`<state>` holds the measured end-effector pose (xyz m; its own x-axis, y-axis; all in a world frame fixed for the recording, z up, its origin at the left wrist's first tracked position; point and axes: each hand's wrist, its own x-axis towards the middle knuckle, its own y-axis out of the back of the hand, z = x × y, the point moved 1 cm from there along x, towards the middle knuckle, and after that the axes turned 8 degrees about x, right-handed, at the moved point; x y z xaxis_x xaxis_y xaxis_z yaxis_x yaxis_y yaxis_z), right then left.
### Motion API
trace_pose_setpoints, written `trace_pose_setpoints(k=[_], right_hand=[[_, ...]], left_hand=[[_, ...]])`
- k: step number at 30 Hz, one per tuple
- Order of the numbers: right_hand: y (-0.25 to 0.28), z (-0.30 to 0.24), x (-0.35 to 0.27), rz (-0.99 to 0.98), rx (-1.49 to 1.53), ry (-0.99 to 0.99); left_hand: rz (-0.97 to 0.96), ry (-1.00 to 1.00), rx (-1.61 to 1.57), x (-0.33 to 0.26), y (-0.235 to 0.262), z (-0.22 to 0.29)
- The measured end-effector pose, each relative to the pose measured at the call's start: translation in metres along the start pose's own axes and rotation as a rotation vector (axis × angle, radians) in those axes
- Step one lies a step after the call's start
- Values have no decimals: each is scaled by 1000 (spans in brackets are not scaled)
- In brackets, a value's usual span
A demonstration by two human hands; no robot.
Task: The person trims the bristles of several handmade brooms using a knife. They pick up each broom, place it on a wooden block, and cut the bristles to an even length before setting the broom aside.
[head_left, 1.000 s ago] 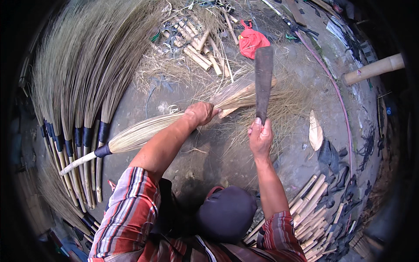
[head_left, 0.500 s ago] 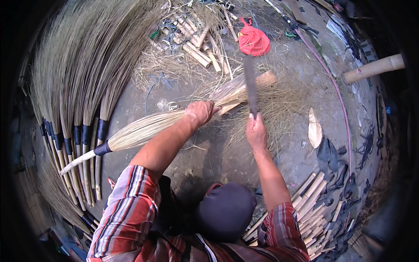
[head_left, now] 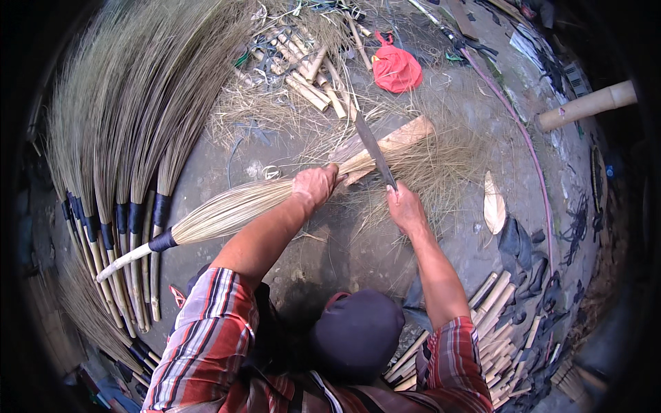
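My left hand (head_left: 317,186) is closed around the bristles of a straw broom (head_left: 231,208), near their far end. The broom's pale handle, bound with dark wrapping, points to the lower left. In my closed right hand (head_left: 406,206) is a machete (head_left: 372,146), its long dark blade slanting up and to the left. That blade crosses the bristle end over a wooden block (head_left: 406,135); whether it touches the wood I cannot tell. Loose straw (head_left: 441,168) lies around the block.
Several finished brooms (head_left: 138,110) stand fanned out on the left. Cut bamboo pieces (head_left: 306,89) and a red bag (head_left: 397,71) lie beyond the block. Bamboo sticks (head_left: 492,337) are piled at lower right. A thick bamboo pole (head_left: 585,107) juts in from the right.
The machete has swung from nearly upright to a leftward slant across the bristle end. More of the wooden block's top shows to the right of the blade. My left hand keeps its grip.
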<state>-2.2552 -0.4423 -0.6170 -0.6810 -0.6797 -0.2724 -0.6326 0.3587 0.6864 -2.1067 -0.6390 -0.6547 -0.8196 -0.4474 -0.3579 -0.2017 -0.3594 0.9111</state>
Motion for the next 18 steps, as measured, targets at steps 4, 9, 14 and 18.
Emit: trace_pose_setpoints(k=[4, 9, 14, 18], right_hand=[[9, 4, 3, 121, 181, 45], [-23, 5, -11, 145, 165, 24], [-27, 17, -14, 100, 161, -106], [-33, 19, -19, 370, 535, 129]], left_hand=[[6, -3, -11, 0, -1, 0], [-14, 29, -34, -2, -3, 0], [-46, 36, -59, -4, -3, 1], [-26, 43, -41, -2, -2, 1]])
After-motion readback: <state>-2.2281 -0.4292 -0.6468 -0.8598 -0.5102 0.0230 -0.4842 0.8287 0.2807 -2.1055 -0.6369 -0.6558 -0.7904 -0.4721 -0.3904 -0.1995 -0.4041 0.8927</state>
